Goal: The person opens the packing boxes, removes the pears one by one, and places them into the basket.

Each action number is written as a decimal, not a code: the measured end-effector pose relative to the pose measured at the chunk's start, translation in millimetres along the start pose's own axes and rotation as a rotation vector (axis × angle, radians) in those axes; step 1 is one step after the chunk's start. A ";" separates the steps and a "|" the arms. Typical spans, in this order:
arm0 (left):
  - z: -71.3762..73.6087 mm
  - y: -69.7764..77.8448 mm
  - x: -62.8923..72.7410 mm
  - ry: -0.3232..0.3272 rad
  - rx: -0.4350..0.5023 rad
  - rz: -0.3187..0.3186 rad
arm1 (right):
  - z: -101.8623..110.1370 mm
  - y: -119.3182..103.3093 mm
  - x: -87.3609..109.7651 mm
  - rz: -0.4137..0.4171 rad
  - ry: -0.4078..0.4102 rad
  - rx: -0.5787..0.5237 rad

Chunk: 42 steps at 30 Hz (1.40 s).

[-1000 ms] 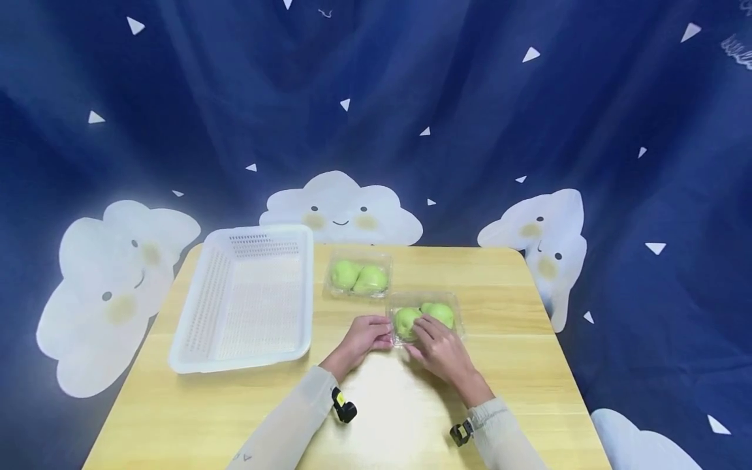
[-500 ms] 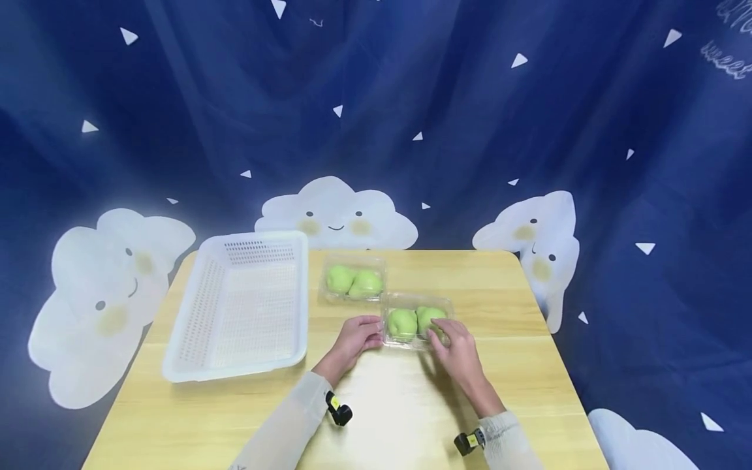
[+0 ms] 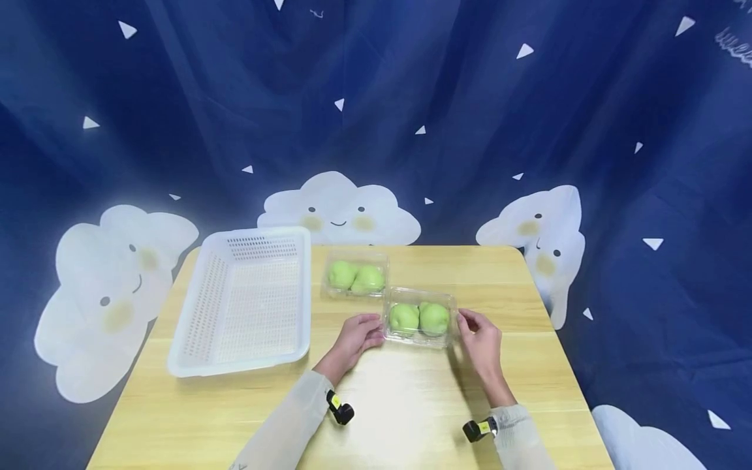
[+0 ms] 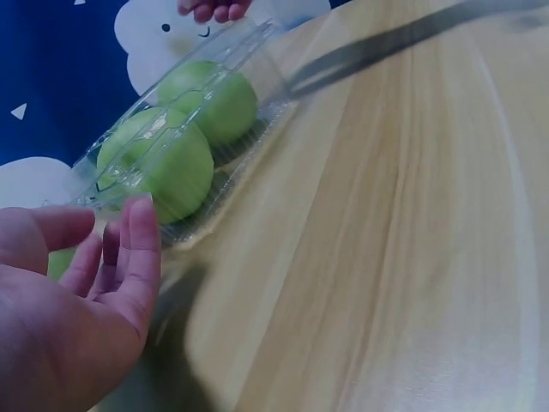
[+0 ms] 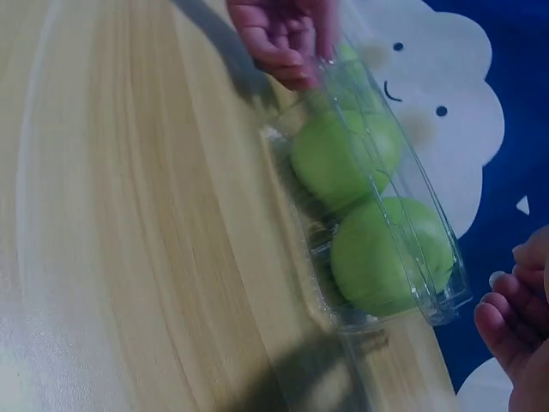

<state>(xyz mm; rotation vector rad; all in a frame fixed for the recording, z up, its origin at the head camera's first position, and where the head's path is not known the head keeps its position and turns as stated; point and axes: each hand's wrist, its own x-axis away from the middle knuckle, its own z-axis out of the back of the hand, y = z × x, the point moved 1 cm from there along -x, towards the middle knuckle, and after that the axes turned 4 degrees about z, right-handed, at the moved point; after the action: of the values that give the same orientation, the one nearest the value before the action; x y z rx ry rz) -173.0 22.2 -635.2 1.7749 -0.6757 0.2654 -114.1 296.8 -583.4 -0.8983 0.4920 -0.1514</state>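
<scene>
Two green pears lie side by side in a clear plastic clamshell box, its lid down over them, on the wooden table. At the box's left end is my left hand, fingers loosely bent with a gap to the thumb; the fingertips are at the box's corner. Beside the right end is my right hand, fingers slightly curled. In the right wrist view these fingers stand apart from the box and hold nothing.
A second clear box with two green pears sits behind and to the left, close to the nearer box. A white slotted plastic basket stands on the table's left. Behind the table hangs a blue curtain with clouds.
My right hand has moved right, from over the pears to beside the box's right end, leaving both pears in full view. My left hand has stayed at the left end.
</scene>
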 end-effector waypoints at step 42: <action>-77.8 -51.0 21.1 -0.178 0.097 0.077 | -0.9 20.2 -4.6 -0.425 -0.173 -0.081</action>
<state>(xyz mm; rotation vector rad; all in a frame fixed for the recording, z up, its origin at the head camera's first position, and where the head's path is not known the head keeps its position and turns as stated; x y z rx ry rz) -114.5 97.4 -641.1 1.8821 -0.8723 0.1963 -120.1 310.3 -598.0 -1.0770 0.1419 -0.4391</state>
